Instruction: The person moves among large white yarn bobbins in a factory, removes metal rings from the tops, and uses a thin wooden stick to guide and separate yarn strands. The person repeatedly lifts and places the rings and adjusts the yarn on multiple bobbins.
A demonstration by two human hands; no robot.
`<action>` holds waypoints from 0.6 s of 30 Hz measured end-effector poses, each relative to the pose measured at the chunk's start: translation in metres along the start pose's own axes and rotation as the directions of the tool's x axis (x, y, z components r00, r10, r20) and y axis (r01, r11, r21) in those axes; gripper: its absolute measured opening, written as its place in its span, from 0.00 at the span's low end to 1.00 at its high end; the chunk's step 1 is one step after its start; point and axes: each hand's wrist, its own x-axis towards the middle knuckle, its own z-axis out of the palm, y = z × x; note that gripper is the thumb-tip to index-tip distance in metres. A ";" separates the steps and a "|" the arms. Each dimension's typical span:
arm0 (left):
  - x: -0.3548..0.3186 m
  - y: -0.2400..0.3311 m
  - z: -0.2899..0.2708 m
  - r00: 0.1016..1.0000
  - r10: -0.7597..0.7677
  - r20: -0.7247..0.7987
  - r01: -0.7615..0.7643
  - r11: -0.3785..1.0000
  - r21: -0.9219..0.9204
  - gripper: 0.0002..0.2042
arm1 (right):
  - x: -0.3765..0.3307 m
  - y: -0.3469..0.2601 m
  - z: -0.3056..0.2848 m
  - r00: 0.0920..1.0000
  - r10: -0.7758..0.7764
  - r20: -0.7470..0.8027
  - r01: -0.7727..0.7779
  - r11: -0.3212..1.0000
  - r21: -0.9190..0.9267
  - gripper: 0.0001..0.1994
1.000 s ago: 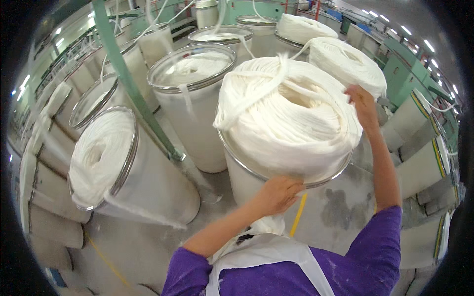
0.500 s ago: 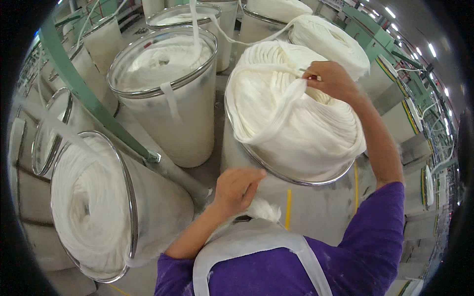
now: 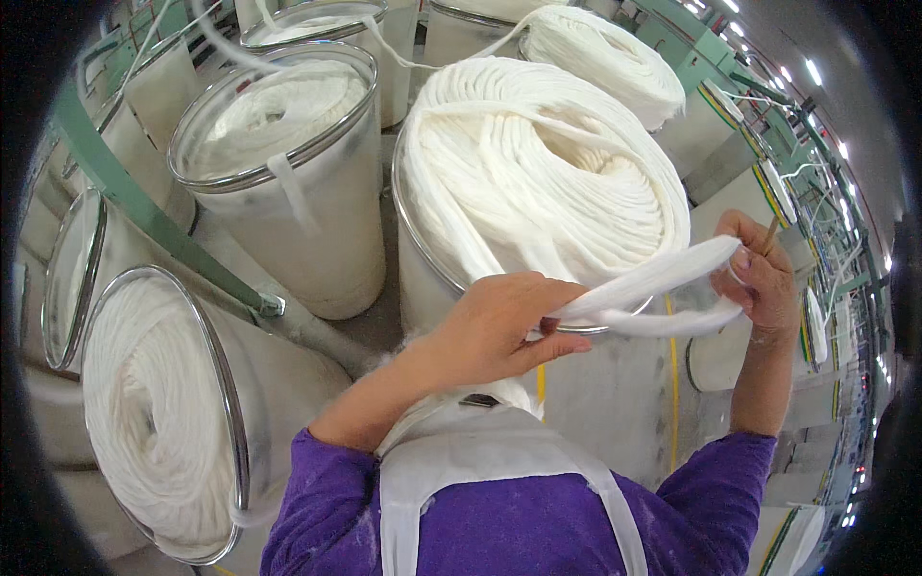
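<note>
A loop of white fibre sliver (image 3: 663, 280) stretches between my two hands, in front of a tall can. My left hand (image 3: 509, 326) grips its left end between fingers and palm, the thumb pointing right. At the right end, my right hand (image 3: 764, 274) pinches the loop with bent fingers. A thin brownish stick (image 3: 771, 233) pokes up from that hand. Just beyond, thick coils of sliver (image 3: 538, 163) heap above the rim of the large can (image 3: 419, 230). A strand runs down from these coils toward my left hand, which hides where it goes.
More sliver-filled cans stand at the left (image 3: 235, 403), behind it (image 3: 327, 240) and at the far right (image 3: 605, 62). A green metal bar (image 3: 144, 206) slants between the left cans. Yellow lines (image 3: 673, 384) mark the floor. A white apron (image 3: 480, 456) covers my front.
My right hand has come off the coils, out to the right and nearer, drawing sliver with it. My left hand has moved up and right and now holds the sliver.
</note>
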 end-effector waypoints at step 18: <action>-0.131 -0.155 -0.034 0.285 -0.466 -0.838 0.275 0.877 -0.394 0.21 | -0.085 0.358 0.140 0.813 0.571 0.114 -0.537 0.811 -0.233 0.20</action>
